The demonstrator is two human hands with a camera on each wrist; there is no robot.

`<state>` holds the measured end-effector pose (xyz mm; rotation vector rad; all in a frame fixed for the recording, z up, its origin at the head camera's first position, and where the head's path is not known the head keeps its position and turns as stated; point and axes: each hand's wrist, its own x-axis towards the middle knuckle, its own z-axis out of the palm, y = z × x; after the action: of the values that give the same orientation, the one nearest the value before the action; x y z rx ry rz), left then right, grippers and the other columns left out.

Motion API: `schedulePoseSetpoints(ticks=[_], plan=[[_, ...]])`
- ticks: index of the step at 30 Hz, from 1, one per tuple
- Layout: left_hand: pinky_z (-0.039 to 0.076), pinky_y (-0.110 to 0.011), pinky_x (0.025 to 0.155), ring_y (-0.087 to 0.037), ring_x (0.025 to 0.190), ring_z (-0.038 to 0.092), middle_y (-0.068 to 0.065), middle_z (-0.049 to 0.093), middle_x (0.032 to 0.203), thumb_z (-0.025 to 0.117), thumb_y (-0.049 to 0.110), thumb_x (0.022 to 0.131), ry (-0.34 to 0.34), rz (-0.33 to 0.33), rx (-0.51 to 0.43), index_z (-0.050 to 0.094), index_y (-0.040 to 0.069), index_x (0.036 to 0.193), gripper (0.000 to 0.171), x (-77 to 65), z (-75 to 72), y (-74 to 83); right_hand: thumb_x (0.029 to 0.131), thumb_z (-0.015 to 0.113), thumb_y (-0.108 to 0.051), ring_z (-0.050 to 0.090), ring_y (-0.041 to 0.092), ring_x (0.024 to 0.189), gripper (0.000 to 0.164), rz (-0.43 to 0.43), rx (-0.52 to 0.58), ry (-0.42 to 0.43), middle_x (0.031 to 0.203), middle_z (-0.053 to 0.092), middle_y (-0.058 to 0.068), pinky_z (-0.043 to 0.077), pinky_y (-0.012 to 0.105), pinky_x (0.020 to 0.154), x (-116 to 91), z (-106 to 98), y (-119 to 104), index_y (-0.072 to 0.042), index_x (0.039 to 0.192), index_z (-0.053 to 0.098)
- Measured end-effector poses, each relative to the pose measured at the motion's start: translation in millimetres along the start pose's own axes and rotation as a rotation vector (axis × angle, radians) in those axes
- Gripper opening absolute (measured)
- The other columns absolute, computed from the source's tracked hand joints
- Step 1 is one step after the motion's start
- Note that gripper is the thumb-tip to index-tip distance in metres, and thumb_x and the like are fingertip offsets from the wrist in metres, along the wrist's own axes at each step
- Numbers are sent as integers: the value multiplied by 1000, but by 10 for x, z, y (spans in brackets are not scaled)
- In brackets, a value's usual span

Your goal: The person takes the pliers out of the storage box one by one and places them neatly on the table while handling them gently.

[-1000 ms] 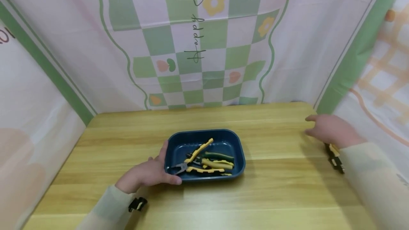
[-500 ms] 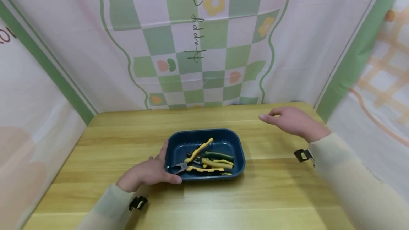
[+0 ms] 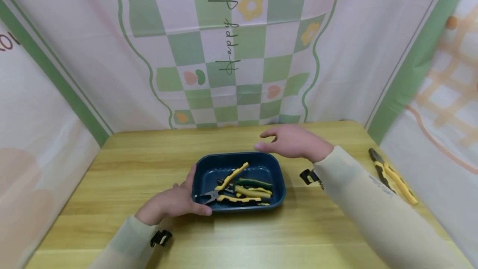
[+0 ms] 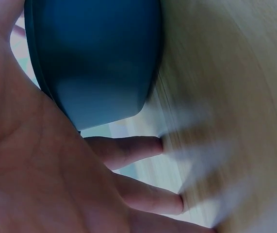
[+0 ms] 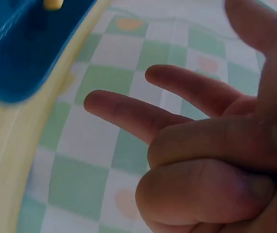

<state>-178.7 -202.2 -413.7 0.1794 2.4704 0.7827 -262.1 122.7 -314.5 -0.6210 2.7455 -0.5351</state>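
The right grip [image 3: 289,141] has travelled left to the far-right corner of the blue tray [image 3: 246,209]; empty, two fingers extended, we judge it free for the pliers [image 3: 225,182] inside. Unlike the earlier frame, combination pliers [image 3: 390,173] now show on the counter's [image 3: 142,157] right. The left grip [image 3: 177,200], fingers spread, touches the tray's left end, unchanged.
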Motion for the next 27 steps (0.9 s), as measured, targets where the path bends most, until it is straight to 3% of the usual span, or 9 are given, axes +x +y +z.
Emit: schedulePoseSetpoints(ticks=[6,12,17,27], plan=[[23,-65,96,-56,129,5,-17,19,151,73,67,62,6,-6,-16,-23,25,145,134,13,4,-2,82,57,-63,59,15,102,62,-79,-24,-89,124,58,-2,43,41,89,180,141,-226,-23,129,57],[21,-67,95,-57,129,6,-17,18,152,73,68,61,15,-7,-17,-20,24,146,134,12,4,7,87,62,-46,57,13,103,49,-121,-91,-134,117,61,-2,44,37,87,311,322,-393,-22,129,57],[22,-68,94,-60,127,7,-20,20,150,74,66,62,18,7,-25,-20,23,147,134,-3,7,7,89,64,-33,56,18,107,43,-173,-204,-159,121,60,1,43,37,90,384,435,-480,-16,128,58],[22,-66,95,-58,128,7,-18,20,151,73,67,61,21,1,-17,-21,23,146,134,-17,2,7,90,64,-29,57,17,103,36,-172,-335,-166,115,62,1,44,35,87,479,500,-586,-14,122,63]])
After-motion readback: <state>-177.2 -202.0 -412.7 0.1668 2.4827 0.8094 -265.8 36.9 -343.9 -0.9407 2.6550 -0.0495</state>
